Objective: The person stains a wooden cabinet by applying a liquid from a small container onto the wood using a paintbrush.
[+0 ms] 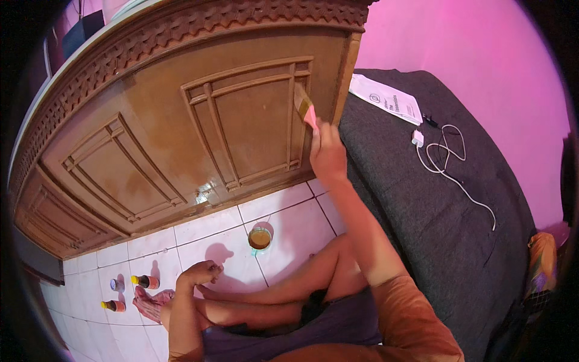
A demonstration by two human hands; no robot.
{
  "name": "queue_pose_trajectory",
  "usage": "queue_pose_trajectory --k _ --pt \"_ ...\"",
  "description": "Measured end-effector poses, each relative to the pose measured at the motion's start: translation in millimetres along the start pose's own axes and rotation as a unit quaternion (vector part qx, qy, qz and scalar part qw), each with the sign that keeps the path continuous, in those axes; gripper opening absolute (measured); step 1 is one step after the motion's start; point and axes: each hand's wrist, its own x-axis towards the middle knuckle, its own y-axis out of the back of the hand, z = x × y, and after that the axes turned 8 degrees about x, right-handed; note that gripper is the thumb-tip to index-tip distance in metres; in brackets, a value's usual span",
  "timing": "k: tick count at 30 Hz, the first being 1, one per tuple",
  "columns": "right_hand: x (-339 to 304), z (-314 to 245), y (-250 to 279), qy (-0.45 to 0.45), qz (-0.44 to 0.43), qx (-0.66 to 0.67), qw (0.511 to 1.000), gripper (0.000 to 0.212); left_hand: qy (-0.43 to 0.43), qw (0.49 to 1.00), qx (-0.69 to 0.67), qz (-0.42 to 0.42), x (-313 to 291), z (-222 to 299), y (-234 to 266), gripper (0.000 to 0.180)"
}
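My right hand (329, 154) grips a paintbrush (310, 116) by its pink handle. The bristles touch the right side of a raised frame on a brown wooden panel (253, 127), which looks wet and glossy in places. Down by my crossed legs, my left hand (202, 273) hangs above the white tiles with loosely bent fingers and nothing visible in it. Between the panel and my legs stands a clear cup (260, 239) of brown liquid on the floor.
Two small dark bottles with yellow caps (145, 282) (113, 306) and a small jar (116, 284) are on the floor at left. To the right, a dark grey cushioned surface (410, 193) bears a white printed packet (386, 99) and a white charger cable (449, 172). Pink walls stand behind.
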Motion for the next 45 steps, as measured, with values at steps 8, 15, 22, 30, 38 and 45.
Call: queue_pose_trajectory --k 8,15,22,30,38,45 --pt "-81.1 36.2 -5.1 -0.102 -0.209 -0.090 0.968 0.026 -0.009 1.000 -0.012 -0.019 3.7 -2.2 -0.2 0.049" --pt "-36.1 29.2 20.1 -0.045 -0.191 -0.116 0.974 0.013 0.002 0.999 -0.043 -0.024 -2.3 12.4 2.5 0.047" --pt "38.3 -24.5 44.6 0.027 -0.091 -0.136 0.986 0.016 -0.016 0.999 -0.043 0.009 -1.1 0.2 -2.9 0.059" --pt "-16.1 8.6 9.6 -0.024 -0.111 -0.124 0.986 0.024 -0.036 0.999 -0.014 0.033 4.7 -2.3 -2.9 0.057" --pt "-39.1 12.3 16.8 -0.048 -0.171 -0.132 0.975 0.021 -0.040 0.999 -0.009 0.034 7.9 -3.7 -2.0 0.057" --pt "31.0 -33.1 32.7 0.034 -0.026 -0.086 0.995 0.024 -0.071 0.996 -0.013 0.048 14.4 -18.5 -5.1 0.055"
